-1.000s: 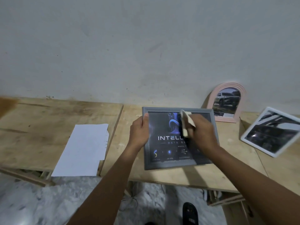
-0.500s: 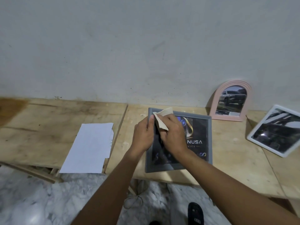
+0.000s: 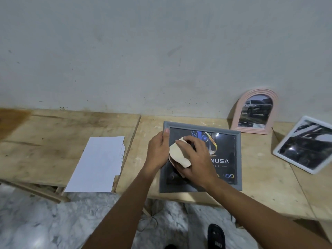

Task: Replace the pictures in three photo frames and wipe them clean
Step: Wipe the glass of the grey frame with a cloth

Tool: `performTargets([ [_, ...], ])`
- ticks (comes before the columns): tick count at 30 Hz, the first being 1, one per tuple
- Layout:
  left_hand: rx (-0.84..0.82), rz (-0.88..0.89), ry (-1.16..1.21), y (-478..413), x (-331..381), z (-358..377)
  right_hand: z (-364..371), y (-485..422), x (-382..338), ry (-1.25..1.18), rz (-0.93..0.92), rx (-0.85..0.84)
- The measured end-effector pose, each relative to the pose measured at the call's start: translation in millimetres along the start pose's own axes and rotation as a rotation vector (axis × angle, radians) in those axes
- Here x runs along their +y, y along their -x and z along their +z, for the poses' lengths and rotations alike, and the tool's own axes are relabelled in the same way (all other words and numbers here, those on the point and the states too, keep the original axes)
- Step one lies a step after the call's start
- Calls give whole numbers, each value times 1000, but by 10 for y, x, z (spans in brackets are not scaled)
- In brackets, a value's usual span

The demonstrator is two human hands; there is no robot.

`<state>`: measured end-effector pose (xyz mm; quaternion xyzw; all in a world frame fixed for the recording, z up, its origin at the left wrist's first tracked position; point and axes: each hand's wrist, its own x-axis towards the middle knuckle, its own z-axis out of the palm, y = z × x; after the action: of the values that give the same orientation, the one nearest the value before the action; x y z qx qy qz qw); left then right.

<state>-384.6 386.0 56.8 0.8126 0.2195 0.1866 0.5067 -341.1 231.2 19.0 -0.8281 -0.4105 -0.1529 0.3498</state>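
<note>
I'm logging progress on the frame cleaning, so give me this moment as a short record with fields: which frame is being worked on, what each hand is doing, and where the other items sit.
frame in work: grey rectangular frame, on the wooden table, dark poster with "NUSA" visible
left hand: left hand grips the frame's left edge
right hand: right hand presses a beige cloth on the glass
other frames: pink arched frame upright against the wall; white frame at right
paper: white sheets on the left table, overhanging its front edge
</note>
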Motion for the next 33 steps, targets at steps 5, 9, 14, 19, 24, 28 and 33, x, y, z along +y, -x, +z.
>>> performTargets([
  [5, -29, -64, 15, 0, -2, 9, 42, 34, 50, 54, -105, -28],
  [9, -94, -111, 67, -4, -58, 30, 39, -210, 67, -80, 34, 30],
  [14, -140, -173, 183, -43, 1, 35, 57, -482, -50, -96, 86, 64],
  [19, -131, -249, 234, -138, -1, -36, 140, -419, -125, -54, 66, 54],
  [24, -107, -323, 202, -222, -59, -79, 156, -164, -124, -118, -80, 10],
  [28, -98, -377, 228, -276, -77, -87, 156, 152, -75, -169, -227, -100],
  [33, -65, -465, 240, -390, -60, -96, 50, 303, -40, -27, -436, -224],
])
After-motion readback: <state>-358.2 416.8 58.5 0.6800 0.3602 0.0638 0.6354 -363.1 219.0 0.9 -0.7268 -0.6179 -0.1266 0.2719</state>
